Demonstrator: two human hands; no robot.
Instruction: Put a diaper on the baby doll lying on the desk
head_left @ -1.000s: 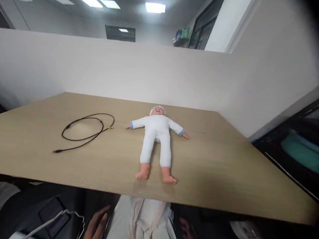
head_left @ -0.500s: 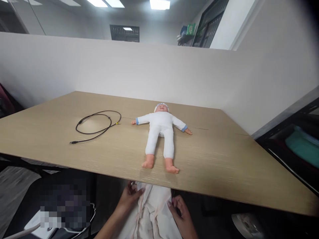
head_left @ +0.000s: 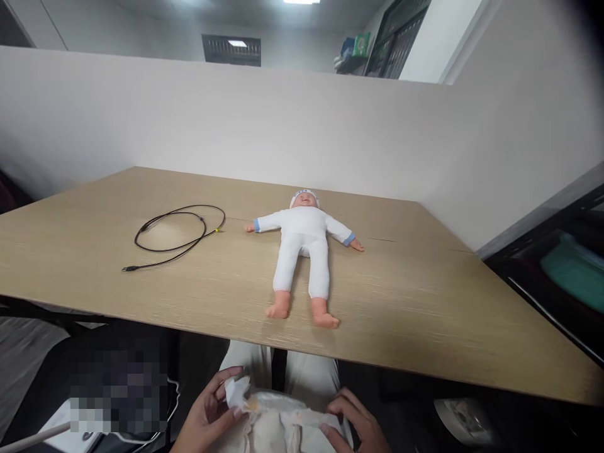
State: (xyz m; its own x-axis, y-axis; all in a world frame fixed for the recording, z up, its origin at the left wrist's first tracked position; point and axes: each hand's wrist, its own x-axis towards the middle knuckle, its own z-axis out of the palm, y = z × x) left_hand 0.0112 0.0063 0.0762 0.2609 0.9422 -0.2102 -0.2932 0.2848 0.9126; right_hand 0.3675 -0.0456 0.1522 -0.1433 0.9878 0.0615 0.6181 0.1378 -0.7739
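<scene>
Over my lap, below the table's front edge, a white diaper (head_left: pixel 271 420) with gathered, ruffled edges is stretched between my hands. My left hand (head_left: pixel 207 412) pinches its left upper corner between thumb and fingers. At the right end of the same upper edge, my right hand (head_left: pixel 358 423) is closed with the thumb against the material. The diaper's lower part runs out of view. Beyond my hands, a baby doll (head_left: pixel 304 242) lies face up on the table, arms spread and feet toward me. It wears a white suit with blue cuffs and a white cap.
A looped black cable (head_left: pixel 172 250) lies on the left of the wooden table (head_left: pixel 415 302). A low white partition (head_left: pixel 226 119) stands behind. At lower left, a dark chair (head_left: pixel 51 371) bears a white device (head_left: pixel 78 434) with cords. A dark rack (head_left: pixel 542 283) stands at right.
The diaper and both hands have come down and back from the table edge. Its upper edge is now spread sideways, and my light trousers show behind it. The doll stays put.
</scene>
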